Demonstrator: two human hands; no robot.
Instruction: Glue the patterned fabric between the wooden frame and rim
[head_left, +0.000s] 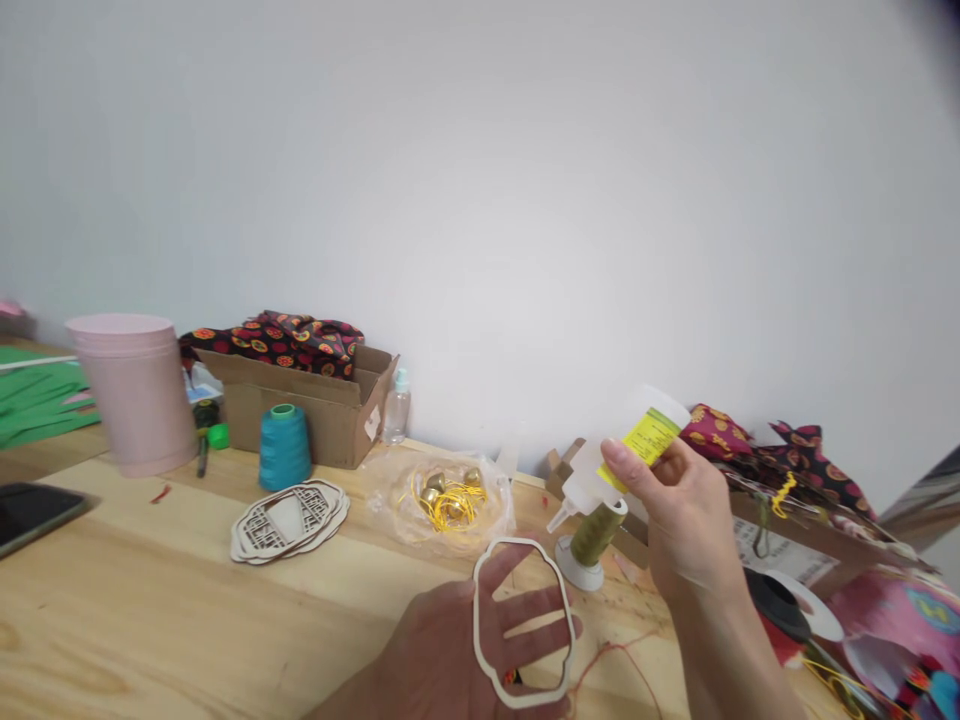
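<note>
From the head view, here we are: the left hand (450, 645) lies palm up and spread, a thin pale frame (477, 625) resting across its fingers. Up on the other side, the right hand (694, 520) grips a white squeeze bottle (637, 445) by its yellow label, nozzle tilted down toward the frame but clear of it. So far, I'd call this piece early: its rim looks bare, no bead showing, though fine traces would be hard to spot. Beyond, the latticed cutouts (262, 535) sit stacked on the table (172, 600), apart, nothing joined to the frame.
</note>
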